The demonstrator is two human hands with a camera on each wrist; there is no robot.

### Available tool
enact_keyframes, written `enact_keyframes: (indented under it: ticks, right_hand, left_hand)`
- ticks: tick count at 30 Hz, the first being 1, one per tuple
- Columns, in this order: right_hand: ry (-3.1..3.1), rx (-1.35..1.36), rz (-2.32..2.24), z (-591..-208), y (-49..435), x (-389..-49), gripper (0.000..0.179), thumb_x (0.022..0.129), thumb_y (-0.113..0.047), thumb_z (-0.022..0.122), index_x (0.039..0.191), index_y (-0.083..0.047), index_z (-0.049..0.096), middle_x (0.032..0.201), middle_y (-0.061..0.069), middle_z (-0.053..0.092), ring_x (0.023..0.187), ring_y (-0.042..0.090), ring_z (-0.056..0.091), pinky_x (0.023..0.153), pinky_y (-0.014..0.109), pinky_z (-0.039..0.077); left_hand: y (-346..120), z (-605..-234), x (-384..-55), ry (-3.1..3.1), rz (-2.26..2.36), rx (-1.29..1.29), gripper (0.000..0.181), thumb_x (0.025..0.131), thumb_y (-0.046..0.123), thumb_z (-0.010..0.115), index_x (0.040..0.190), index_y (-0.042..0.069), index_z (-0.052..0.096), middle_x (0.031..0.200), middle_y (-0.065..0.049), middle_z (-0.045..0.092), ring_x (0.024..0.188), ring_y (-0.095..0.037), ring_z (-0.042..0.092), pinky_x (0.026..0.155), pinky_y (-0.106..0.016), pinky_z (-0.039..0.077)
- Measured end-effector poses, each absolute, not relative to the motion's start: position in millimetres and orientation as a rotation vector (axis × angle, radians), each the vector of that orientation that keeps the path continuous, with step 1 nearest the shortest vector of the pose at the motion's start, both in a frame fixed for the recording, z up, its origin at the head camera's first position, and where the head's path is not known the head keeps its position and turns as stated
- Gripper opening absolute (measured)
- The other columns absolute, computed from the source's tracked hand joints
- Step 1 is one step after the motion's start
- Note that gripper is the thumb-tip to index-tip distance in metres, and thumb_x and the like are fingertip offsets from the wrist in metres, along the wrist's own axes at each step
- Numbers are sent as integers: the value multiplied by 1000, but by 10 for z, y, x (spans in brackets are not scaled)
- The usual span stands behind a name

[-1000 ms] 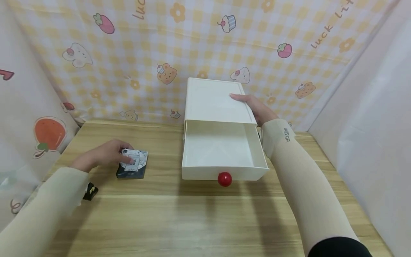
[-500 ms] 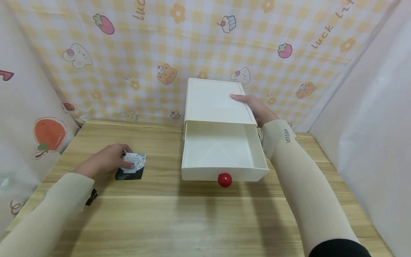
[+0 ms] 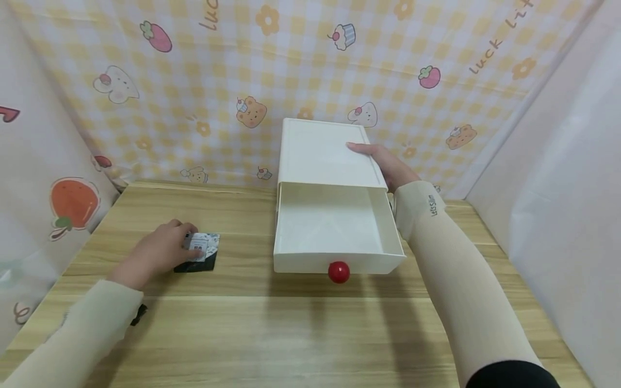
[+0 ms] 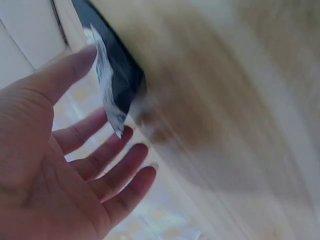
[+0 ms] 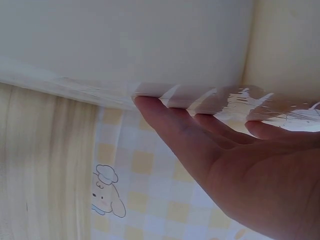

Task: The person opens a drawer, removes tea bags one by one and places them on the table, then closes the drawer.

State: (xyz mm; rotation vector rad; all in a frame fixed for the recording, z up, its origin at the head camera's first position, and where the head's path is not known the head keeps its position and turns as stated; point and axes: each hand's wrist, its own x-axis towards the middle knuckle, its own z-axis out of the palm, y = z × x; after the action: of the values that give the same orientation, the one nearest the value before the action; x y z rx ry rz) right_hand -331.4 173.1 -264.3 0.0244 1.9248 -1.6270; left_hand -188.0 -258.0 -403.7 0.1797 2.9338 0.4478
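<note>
Left of the smooth white drawer box (image 3: pixel 322 153), the left hand (image 3: pixel 159 250), grip spread, is at a flat, label-up packet (image 3: pixel 209 249), long axis unclear. The right hand (image 3: pixel 392 166), straight-fingered, touches the box.

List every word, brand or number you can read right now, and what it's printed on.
"LetsSlim": cuff of the right sleeve.
"luck": checked backdrop, upper right.
"lit": same backdrop, just past that "luck"; it may be cut off at the top edge.
"luc": same backdrop, left of centre, cut off at the top edge.
Unreadable: dark packet, label print too small; left sleeve, faint marking too blurred.
</note>
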Motion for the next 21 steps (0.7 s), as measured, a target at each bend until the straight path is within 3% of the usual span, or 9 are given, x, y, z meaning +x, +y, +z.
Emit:
enact_keyframes:
  ticks: [5, 14, 18, 21]
  right_hand:
    - [1930, 23, -1622, -2639, 1733, -3302, 61, 100, -51, 48, 144, -11, 37, 105, 2, 72, 91, 16, 73, 81, 33, 61]
    - [1974, 29, -1591, -2638, 1741, -3269, 63, 99, -55, 50, 147, -16, 39, 111, 5, 72, 92, 19, 75, 80, 36, 62]
    - [1976, 27, -1589, -2633, 1736, -3263, 64, 99, -56, 50, 147, -16, 39, 112, 5, 72, 93, 19, 74, 81, 36, 62]
    - [1970, 24, -1601, -2633, 1732, -3268, 62, 99, -54, 50, 146, -15, 40, 110, 5, 72, 92, 19, 74, 80, 36, 62]
  left_hand:
    - [-2501, -4040, -1781, 2973, 359, 186, 67, 92, 35, 72, 138, -10, 52, 131, -37, 53, 111, -50, 57, 89, -64, 50]
    - [-2301, -3985, -1622, 3079, 319, 272, 63, 95, 28, 69, 141, -10, 48, 143, -41, 44, 128, -59, 45, 101, -71, 43]
    - [-2075, -3863, -1533, 3240, 344, 459, 47, 94, 22, 70, 130, -6, 60, 133, -33, 58, 120, -50, 58, 93, -62, 53]
    - [-1888, -3775, -1472, 3424, 401, 670, 31, 89, 16, 75, 113, -2, 69, 116, -21, 70, 107, -39, 68, 83, -51, 60]
